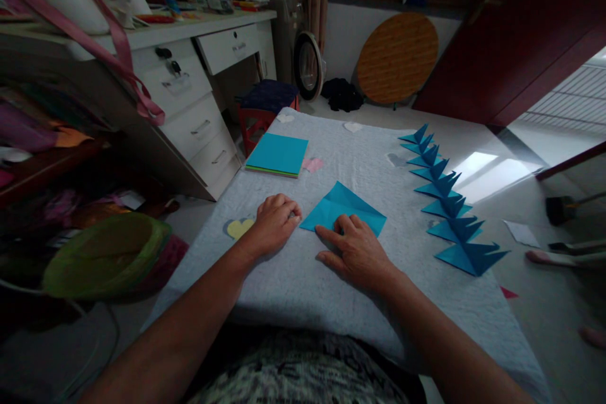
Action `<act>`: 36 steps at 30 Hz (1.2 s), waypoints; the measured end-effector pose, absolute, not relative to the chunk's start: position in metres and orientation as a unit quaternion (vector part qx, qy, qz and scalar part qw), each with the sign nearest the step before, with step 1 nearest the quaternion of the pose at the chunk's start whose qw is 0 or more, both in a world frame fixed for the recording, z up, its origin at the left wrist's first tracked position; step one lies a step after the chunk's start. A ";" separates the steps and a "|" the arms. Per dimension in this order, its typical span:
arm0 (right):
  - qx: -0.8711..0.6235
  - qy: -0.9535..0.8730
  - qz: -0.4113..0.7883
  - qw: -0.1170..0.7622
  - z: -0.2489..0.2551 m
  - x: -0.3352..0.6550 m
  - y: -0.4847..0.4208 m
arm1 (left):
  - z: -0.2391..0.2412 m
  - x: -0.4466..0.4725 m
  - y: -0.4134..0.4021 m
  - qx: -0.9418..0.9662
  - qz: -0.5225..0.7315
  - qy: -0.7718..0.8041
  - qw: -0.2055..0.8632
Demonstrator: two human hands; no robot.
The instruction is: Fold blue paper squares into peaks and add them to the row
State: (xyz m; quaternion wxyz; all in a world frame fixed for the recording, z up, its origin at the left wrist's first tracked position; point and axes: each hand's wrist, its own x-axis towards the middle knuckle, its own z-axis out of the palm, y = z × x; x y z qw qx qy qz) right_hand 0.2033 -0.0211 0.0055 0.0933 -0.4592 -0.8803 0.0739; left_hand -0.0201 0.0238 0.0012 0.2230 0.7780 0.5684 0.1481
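Observation:
A blue sheet of paper point(348, 207), folded into a triangle, lies on the white cloth-covered table point(331, 278). My right hand point(354, 249) rests flat on its near edge with the fingers stretched out and pressing the paper. My left hand point(274, 222) sits curled at the paper's left corner, fingertips pinching or pressing that corner. A row of several folded blue paper pieces point(445, 199) runs along the table's right side. A stack of square coloured paper point(277, 155), blue on top, lies at the far left of the table.
A white desk with drawers point(199, 82) stands to the left, cluttered on top. A green bowl-like bag point(101, 255) sits low on the left. A red stool point(262, 110), a fan point(308, 66) and a round wooden board point(396, 58) stand beyond the table. Another person's foot point(544, 257) shows at the right.

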 end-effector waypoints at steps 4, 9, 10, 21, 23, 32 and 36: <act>-0.467 -0.875 0.082 0.096 0.006 0.203 -0.021 | 0.007 -0.023 0.022 0.777 0.144 0.554 0.261; -0.461 -0.880 0.073 0.089 0.005 0.203 -0.021 | 0.005 -0.018 0.020 0.778 0.140 0.567 0.232; -0.460 -0.881 0.069 0.087 0.005 0.202 -0.021 | 0.003 -0.016 0.020 0.778 0.141 0.572 0.218; -0.459 -0.887 0.020 0.053 0.004 0.196 -0.023 | -0.001 -0.011 0.010 0.808 0.166 0.549 0.135; -0.460 -0.887 0.017 0.048 0.004 0.196 -0.023 | -0.001 -0.010 0.000 0.848 0.173 0.494 0.083; -0.456 -0.889 0.025 0.035 0.007 0.202 -0.027 | -0.008 -0.010 -0.033 0.886 0.080 0.453 -0.056; -0.449 -0.893 0.016 0.039 0.006 0.213 -0.034 | -0.003 -0.012 -0.034 0.887 0.053 0.454 -0.067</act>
